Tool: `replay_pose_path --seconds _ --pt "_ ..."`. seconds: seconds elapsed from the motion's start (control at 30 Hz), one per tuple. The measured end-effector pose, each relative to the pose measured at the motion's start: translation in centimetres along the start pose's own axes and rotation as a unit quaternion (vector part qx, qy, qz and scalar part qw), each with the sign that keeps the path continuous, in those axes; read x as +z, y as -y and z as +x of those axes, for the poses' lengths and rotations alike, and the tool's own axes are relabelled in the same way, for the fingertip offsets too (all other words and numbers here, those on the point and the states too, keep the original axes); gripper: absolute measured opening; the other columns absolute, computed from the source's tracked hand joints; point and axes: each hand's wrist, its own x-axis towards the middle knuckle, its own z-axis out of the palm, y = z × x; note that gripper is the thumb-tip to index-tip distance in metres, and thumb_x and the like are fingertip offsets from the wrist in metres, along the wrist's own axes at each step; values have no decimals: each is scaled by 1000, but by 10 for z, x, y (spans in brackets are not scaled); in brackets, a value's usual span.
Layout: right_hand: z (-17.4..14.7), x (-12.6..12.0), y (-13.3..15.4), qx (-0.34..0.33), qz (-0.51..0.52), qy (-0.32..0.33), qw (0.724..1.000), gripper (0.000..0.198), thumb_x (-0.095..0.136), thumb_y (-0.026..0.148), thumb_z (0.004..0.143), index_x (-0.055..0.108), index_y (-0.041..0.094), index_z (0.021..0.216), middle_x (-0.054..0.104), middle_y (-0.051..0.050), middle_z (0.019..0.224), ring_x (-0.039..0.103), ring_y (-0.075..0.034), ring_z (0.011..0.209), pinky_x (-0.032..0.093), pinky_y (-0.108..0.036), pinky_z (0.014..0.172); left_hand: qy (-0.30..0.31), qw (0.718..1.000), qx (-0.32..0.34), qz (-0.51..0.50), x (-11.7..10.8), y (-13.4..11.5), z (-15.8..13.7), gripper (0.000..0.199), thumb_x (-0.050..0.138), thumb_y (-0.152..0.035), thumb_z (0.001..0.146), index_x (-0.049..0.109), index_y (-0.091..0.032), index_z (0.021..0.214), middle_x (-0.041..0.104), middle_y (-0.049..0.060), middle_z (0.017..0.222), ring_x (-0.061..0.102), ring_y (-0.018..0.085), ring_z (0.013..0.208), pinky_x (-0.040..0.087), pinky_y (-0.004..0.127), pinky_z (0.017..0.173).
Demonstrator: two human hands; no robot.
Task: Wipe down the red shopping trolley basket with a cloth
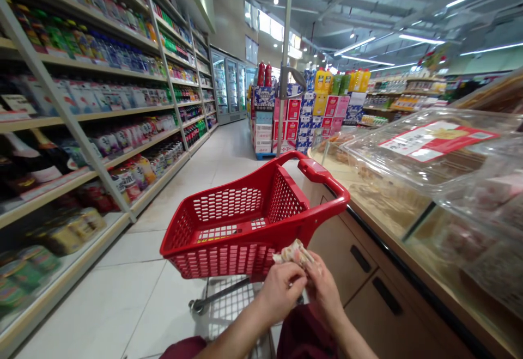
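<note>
Maroon clothing (306, 333), one wearer: showed at the lower edge, below two bare forearms.

Hands, one pair: both were closed on the same article. The left hand (281, 292) had its fingers curled in, thumb and forefinger drawn together at the article's lower edge; the right hand (326, 289) gripped its right side.

Patterned packet (292, 252), one, small, pale and crumpled: was held upward between the fingers, in front of the cart's near side; its contents could not be told.

Shopping cart (229, 258), one, red plastic, perforated walls: stood just beyond the hands on a white tiled floor (139, 288), its handle (327, 179) toward the table.

Table (379, 204), one, pale wooden top, dark edge, drawers with black handles beneath: ran along the right and carried clear plastic boxes (437, 140), the upper one with a red-and-white label.

Shelving (126, 111), several tiers: lined the left side, filled with bottles and cans.

Cartons (286, 130), stacked, with yellow bottles (322, 81) on top: stood farther off, behind a metal post (288, 26).

Glass-door coolers (231, 84): stood at the aisle's far end.
</note>
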Motion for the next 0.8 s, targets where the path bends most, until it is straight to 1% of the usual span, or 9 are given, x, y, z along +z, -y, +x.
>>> replay_pose_path --seconds 0.07,0.13,0.23,0.3,0.37,0.47,0.6,0.7,0.8 --pt "1 -3 9 15 2 -14 1000 34 63 38 66 54 20 93 67 -6 90 63 -21 81 50 -35 74 -89 995 -38 19 -12 2 2 16 51 -23 69 58 -21 85 59 1 76 54 13 70 43 26 70" --pt "4 -6 17 27 1 2 1000 34 65 36 63 55 19 91 67 -4 84 63 -19 75 51 -31 68 -171 982 -85 11 -21 7 6 40 57 -22 63 51 -21 103 57 4 95 54 15 81 44 28 72" --pt "11 -8 19 37 -7 17 999 34 65 35 62 56 18 90 66 -3 82 62 -17 69 50 -29 64 -127 980 -134 -68 -24 16 9 27 54 -22 63 54 -18 90 58 4 88 56 14 73 45 25 63" --pt "17 -7 14 33 -20 -34 999 35 65 34 61 55 18 90 66 -3 81 62 -17 67 50 -29 63 -111 979 -147 -85 -16 20 6 8 50 -25 69 53 -18 71 56 0 66 53 11 58 43 24 55" --pt "20 -3 9 20 -43 -96 994 35 64 33 59 54 19 90 65 -2 80 61 -18 68 50 -29 62 -121 984 -117 -52 -6 20 1 9 49 -25 71 51 -19 65 53 -2 59 51 11 55 42 24 55" --pt "19 5 8 -8 -90 -108 990 32 61 30 60 55 18 89 65 -2 79 60 -17 68 49 -27 61 -141 989 -50 -6 1 15 -4 6 49 -22 72 55 -21 72 57 1 73 53 12 65 45 26 64" --pt "13 13 23 -21 -134 -49 990 20 56 25 60 58 18 79 62 1 68 55 -13 57 45 -22 52 -227 973 -35 33 -17 7 -1 43 56 -22 66 48 -23 108 48 7 114 51 18 96 44 33 81" --pt "13 11 27 22 -144 19 989 17 56 23 58 59 17 74 58 3 58 51 -12 51 41 -20 48 -161 986 -28 41 -31 9 2 21 53 -21 67 56 -21 88 56 3 93 54 16 85 45 30 76" --pt "16 8 21 38 -101 -40 993 22 55 27 60 58 18 80 60 2 63 54 -13 56 43 -22 52 -193 978 -77 -12 -28 14 2 7 48 -22 72 53 -19 70 53 -1 67 53 12 64 45 26 62"
